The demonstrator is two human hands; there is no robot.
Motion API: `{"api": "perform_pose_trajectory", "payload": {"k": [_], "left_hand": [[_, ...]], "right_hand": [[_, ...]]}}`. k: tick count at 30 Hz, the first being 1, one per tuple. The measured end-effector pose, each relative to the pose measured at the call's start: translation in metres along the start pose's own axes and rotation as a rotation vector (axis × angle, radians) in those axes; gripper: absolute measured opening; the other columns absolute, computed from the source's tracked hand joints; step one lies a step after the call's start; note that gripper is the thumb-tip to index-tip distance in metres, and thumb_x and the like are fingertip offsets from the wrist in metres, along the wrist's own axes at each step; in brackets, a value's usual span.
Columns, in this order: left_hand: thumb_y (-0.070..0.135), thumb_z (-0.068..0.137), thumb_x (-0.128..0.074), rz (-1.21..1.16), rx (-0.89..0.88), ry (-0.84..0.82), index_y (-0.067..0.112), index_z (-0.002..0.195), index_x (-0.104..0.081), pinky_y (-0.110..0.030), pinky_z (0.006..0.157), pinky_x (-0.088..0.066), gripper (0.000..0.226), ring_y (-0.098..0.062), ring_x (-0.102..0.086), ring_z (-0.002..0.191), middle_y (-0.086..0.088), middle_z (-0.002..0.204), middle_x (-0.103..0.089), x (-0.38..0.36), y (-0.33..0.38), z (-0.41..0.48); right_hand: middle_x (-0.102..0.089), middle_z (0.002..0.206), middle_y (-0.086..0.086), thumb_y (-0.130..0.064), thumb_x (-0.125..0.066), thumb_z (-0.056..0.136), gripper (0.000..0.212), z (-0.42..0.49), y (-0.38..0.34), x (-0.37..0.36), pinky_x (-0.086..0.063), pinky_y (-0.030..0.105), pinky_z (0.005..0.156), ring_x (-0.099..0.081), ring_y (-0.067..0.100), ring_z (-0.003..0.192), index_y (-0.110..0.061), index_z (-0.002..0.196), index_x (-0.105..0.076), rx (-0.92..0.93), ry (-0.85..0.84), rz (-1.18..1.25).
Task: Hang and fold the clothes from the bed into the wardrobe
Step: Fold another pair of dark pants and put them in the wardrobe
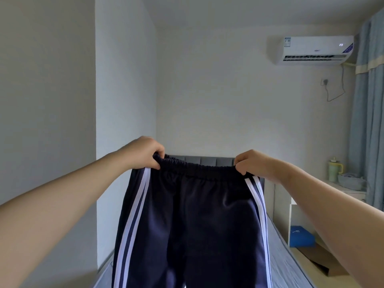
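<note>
A pair of navy track trousers (199, 221) with white side stripes hangs in front of me, held up by its elastic waistband. My left hand (143, 152) grips the waistband's left end. My right hand (253, 163) pinches the right end. The waistband is stretched between them at about headboard height. The legs drop out of view at the bottom edge. The grey bed (284, 258) lies below and behind the trousers, mostly hidden by them. No wardrobe is in view.
A grey padded headboard (207, 160) stands against the far wall. A white bedside unit (299, 206) to the right holds a green jug (334, 169) and a blue box (301, 235). Blue curtains (369, 121) hang at far right. A wall (47, 121) is close on the left.
</note>
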State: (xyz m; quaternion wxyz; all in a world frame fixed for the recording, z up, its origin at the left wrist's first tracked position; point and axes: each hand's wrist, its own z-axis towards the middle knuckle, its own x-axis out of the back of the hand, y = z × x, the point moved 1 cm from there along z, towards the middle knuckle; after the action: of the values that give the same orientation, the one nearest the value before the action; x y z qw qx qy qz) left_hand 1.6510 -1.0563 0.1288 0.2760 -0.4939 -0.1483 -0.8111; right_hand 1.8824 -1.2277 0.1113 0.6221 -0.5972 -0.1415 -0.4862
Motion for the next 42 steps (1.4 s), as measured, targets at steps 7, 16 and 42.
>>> {"api": "perform_pose_trajectory", "payload": {"k": [7,16,42], "left_hand": [[0.024,0.077,-0.071,0.072,0.005,0.068,0.012,0.081,-0.066,-0.024,0.05,-0.031,0.014,-0.018,-0.049,0.066,0.003,0.062,-0.05,0.012,0.004,0.01],[0.019,0.073,-0.076,-0.308,0.057,-0.073,0.023,0.071,-0.06,-0.02,0.055,-0.041,0.017,-0.01,-0.054,0.065,0.004,0.072,-0.06,0.029,0.0,0.005],[0.004,0.087,-0.056,-1.373,0.75,0.211,-0.004,0.102,-0.055,-0.033,0.082,-0.048,0.016,-0.029,-0.058,0.091,-0.016,0.099,-0.06,-0.051,0.093,0.015]], "right_hand": [[-0.031,0.055,0.002,-0.002,-0.039,0.076,0.028,0.002,-0.01,0.005,-0.019,0.026,0.05,-0.022,0.017,0.055,-0.014,0.054,-0.029,-0.064,0.192,-0.245],[-0.041,0.06,-0.001,-0.046,-0.07,0.077,0.049,0.002,0.006,0.012,-0.025,0.026,0.047,-0.036,0.014,0.054,-0.014,0.062,-0.037,0.033,0.329,-0.264],[-0.059,0.098,0.02,-0.004,-0.061,0.084,0.018,0.013,-0.03,-0.047,-0.052,0.046,0.088,-0.061,0.032,0.09,-0.003,0.099,-0.05,-0.144,0.308,0.821]]}}
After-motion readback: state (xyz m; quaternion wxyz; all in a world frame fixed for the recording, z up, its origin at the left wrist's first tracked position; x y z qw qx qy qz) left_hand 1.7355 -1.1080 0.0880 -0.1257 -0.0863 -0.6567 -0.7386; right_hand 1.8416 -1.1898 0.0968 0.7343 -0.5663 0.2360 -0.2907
